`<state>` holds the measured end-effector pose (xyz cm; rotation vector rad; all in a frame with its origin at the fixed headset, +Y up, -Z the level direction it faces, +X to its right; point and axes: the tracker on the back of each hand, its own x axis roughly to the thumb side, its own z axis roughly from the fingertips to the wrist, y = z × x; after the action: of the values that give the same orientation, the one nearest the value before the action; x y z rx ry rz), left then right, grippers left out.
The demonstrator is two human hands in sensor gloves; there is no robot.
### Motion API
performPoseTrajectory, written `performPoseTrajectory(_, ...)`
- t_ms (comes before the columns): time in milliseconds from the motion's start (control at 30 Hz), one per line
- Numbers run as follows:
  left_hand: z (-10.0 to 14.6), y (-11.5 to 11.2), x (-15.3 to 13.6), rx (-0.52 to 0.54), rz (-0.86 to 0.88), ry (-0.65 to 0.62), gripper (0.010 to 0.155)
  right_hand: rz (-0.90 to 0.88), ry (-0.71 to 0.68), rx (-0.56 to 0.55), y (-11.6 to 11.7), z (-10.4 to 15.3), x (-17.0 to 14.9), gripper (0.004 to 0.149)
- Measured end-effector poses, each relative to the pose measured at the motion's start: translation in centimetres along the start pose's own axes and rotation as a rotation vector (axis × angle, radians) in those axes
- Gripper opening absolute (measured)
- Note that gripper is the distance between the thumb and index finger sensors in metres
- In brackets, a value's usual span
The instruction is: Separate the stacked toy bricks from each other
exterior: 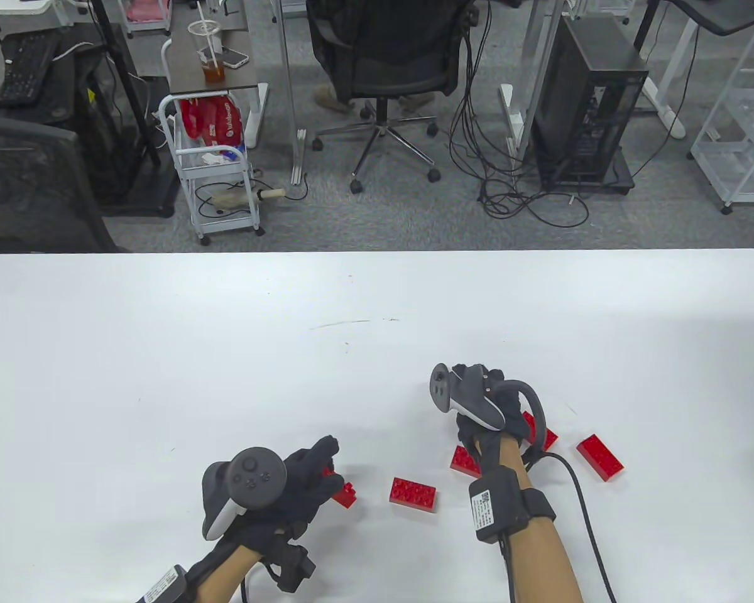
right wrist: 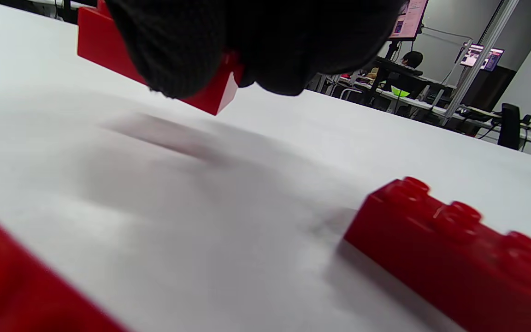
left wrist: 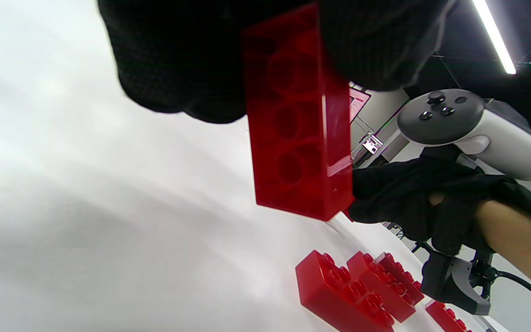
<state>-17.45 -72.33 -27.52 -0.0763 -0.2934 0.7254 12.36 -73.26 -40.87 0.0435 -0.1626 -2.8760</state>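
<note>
Red toy bricks lie scattered across the near half of a white bench as two gloved hands work among them. The left hand, at the near left, grips a single red brick between its fingers, holding it clear of the surface; the left wrist view shows the brick's hollow underside facing the camera. Just to its right, a loose brick rests flat on the bench, studs up. The right hand, near the centre right, is closed around another brick, which the right wrist view shows raised above the bench with a shadow beneath it. Two more red bricks sit partly hidden under that wrist, one on either side. A fifth brick lies apart to the right. Beyond the bench, an office chair stands on grey carpet.
</note>
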Motion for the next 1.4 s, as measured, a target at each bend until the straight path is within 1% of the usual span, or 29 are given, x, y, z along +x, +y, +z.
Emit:
performPoseTrajectory(100,0.0,0.1,0.0,0.000,0.002,0.001,0.072,0.036,0.015,0.017,0.5,-0.6,-0.3,0.062)
performPoseTrajectory(333,0.0,0.1,-0.1,-0.002,0.003,0.006,0.072,0.032,0.016,0.069,1.7,-1.3,-0.5,0.061)
performPoseTrajectory(367,0.0,0.2,-0.1,-0.002,0.004,0.006,0.072,0.033,0.017,0.073,1.7,-1.4,-0.5,0.061)
performPoseTrajectory(400,0.0,0.2,-0.1,-0.002,0.006,0.006,0.072,0.043,0.019,0.052,1.8,-1.3,-0.4,0.060)
performPoseTrajectory(533,0.0,0.2,-0.1,-0.001,0.004,0.008,0.072,0.054,0.020,0.071,1.7,-1.2,-0.4,0.061)
performPoseTrajectory(633,0.0,0.3,-0.1,0.000,0.006,0.007,0.072,0.073,0.013,0.029,1.4,-0.8,-0.6,0.064)
performPoseTrajectory(733,0.0,0.3,-0.2,0.006,0.008,0.006,0.071,0.077,0.002,0.037,0.9,-0.3,-0.9,0.066)
performPoseTrajectory(867,0.0,0.4,-0.3,0.010,0.003,0.007,0.072,0.085,-0.033,-0.006,0.2,0.8,-1.4,0.066)
performPoseTrajectory(1000,0.0,0.4,-0.2,0.018,0.004,0.002,0.071,0.078,-0.061,-0.076,-0.5,2.4,-1.9,0.067)
performPoseTrajectory(1167,0.0,0.2,-0.2,0.018,0.015,-0.017,0.072,-0.067,-0.102,-0.179,-1.1,5.1,-2.4,0.070)
performPoseTrajectory(1300,0.1,0.2,-0.1,0.023,0.015,-0.027,0.073,-0.180,-0.149,-0.261,-0.9,7.5,-2.3,0.071)
performPoseTrajectory(1400,0.2,0.2,-0.1,0.027,0.018,-0.035,0.074,-0.244,-0.189,-0.296,-0.5,9.2,-2.2,0.072)
